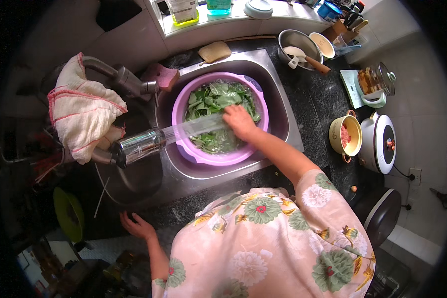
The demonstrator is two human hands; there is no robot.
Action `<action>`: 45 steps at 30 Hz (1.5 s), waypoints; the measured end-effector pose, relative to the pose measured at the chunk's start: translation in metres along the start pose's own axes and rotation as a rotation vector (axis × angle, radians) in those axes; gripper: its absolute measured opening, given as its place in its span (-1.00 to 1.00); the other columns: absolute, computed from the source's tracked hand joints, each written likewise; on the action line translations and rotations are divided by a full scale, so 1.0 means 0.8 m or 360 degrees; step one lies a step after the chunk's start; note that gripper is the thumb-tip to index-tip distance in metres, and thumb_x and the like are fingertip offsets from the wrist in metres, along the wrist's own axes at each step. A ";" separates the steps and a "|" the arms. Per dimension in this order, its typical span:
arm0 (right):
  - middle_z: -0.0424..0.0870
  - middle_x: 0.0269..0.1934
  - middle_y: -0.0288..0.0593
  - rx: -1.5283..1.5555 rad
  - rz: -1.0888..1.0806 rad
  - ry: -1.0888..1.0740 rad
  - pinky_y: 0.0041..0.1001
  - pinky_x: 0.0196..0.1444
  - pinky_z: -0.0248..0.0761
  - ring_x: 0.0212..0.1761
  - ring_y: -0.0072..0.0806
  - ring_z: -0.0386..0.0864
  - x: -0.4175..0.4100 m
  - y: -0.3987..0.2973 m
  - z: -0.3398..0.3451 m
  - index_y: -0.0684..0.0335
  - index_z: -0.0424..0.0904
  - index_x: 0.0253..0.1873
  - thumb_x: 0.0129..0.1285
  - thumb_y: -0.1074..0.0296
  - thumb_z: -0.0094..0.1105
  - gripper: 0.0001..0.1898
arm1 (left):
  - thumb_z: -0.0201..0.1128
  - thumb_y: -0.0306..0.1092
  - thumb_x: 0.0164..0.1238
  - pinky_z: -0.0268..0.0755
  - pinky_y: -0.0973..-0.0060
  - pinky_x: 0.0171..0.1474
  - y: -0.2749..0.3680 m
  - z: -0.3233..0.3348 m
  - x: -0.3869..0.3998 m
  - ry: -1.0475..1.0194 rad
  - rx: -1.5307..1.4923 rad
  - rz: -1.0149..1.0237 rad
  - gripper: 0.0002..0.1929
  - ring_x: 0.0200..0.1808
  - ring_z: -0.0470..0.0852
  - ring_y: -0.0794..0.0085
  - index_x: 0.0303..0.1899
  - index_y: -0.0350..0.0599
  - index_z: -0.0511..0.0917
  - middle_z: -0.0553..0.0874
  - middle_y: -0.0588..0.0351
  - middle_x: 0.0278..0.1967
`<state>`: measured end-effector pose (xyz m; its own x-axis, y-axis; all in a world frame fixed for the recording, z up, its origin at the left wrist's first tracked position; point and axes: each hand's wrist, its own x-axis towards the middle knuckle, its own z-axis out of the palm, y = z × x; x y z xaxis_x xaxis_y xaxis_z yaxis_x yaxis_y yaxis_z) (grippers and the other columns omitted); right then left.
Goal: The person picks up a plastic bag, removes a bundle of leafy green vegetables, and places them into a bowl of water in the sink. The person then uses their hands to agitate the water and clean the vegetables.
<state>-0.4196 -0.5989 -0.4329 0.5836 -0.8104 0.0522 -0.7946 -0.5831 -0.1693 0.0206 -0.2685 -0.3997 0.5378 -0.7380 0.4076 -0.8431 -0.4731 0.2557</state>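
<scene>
A pink-purple plastic basin (179, 100) sits in the right bowl of a steel double sink (288, 126). Green leafy vegetables (205, 98) lie in water inside it. From the faucet's chrome spray head (139, 146), a stream of water (193, 126) runs towards the basin. My right hand (239, 121) reaches over the leaves, its fingers at the end of the stream; whether it grips any leaf cannot be told. At the counter's front edge, my left hand (137, 224) is empty with its fingers apart. A white cloth with red lines (87, 111) hangs over the faucet's neck.
A pink sponge (162, 77) lies behind the sink. To the right stand a steel bowl (283, 41) with a spoon, a yellow pot (337, 138) holding pink food, a white electric cooker (372, 145) and a glass kettle (368, 80). A green bowl (67, 214) is at left.
</scene>
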 end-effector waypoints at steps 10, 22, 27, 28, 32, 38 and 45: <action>0.61 -0.06 0.00 -0.0081 0.0429 -0.0367 -0.10 0.11 0.46 0.09 -0.07 0.57 -0.031 -0.005 0.039 0.17 0.62 -0.03 0.23 0.43 0.11 -0.78 | 0.10 -0.29 0.55 0.26 0.01 0.39 0.014 -0.005 0.008 -0.0024 0.0015 -0.0011 -0.64 0.36 0.44 -0.12 0.24 -0.24 0.51 0.49 -0.22 0.33; 0.63 -0.10 0.05 0.0480 0.0241 -0.0060 -0.08 0.04 0.54 0.01 0.02 0.64 -0.017 -0.011 0.019 0.20 0.63 -0.11 0.14 0.52 0.11 -0.78 | 0.10 -0.25 0.55 0.26 0.00 0.38 0.006 -0.001 0.003 -0.0018 0.0017 -0.0029 -0.64 0.35 0.44 -0.12 0.22 -0.23 0.52 0.50 -0.23 0.32; 0.63 -0.06 0.02 0.0256 0.0313 -0.0284 -0.05 0.05 0.54 0.03 -0.01 0.63 -0.022 -0.043 0.012 0.26 0.62 -0.11 0.13 0.51 0.13 -0.79 | 0.11 -0.30 0.54 0.28 0.01 0.37 0.002 0.003 0.002 0.0022 0.0011 -0.0024 -0.66 0.33 0.47 -0.12 0.20 -0.25 0.53 0.52 -0.23 0.30; 0.64 -0.07 0.01 0.0271 0.0150 -0.0322 -0.07 0.06 0.54 0.03 -0.01 0.62 -0.026 -0.056 0.012 0.27 0.62 -0.11 0.12 0.51 0.15 -0.78 | 0.11 -0.30 0.54 0.28 0.01 0.37 0.001 0.002 0.001 0.0020 0.0007 -0.0022 -0.66 0.33 0.47 -0.12 0.20 -0.25 0.53 0.52 -0.23 0.30; 0.64 -0.07 -0.01 0.0526 -0.0033 -0.0530 -0.14 0.09 0.52 0.01 -0.04 0.62 -0.032 -0.074 0.017 0.27 0.62 -0.14 0.11 0.48 0.19 -0.81 | 0.12 -0.34 0.52 0.29 0.02 0.37 0.002 0.002 0.003 0.0005 -0.0012 -0.0002 -0.66 0.33 0.47 -0.11 0.20 -0.27 0.53 0.52 -0.22 0.30; 0.64 -0.33 -0.08 0.0777 -0.0055 0.0326 -0.16 -0.07 0.51 -0.13 -0.09 0.62 -0.057 -0.039 -0.039 0.23 0.60 -0.30 0.21 0.31 0.29 -0.86 | 0.13 -0.35 0.50 0.28 0.03 0.39 0.006 0.002 0.004 0.0023 -0.0022 -0.0005 -0.66 0.35 0.45 -0.10 0.21 -0.28 0.52 0.51 -0.21 0.33; 0.61 -0.29 -0.05 0.0610 0.0060 0.0441 -0.14 -0.06 0.49 -0.15 -0.04 0.58 -0.112 0.034 -0.060 0.26 0.56 -0.32 0.17 0.40 0.28 -0.90 | 0.12 -0.37 0.49 0.25 0.04 0.41 0.005 0.000 0.007 0.0007 -0.0018 0.0047 -0.65 0.38 0.42 -0.12 0.21 -0.30 0.51 0.47 -0.25 0.35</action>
<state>-0.5012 -0.5449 -0.3947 0.4474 -0.8458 0.2907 -0.6650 -0.5320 -0.5242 0.0201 -0.2739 -0.3962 0.5125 -0.7495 0.4191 -0.8587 -0.4456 0.2533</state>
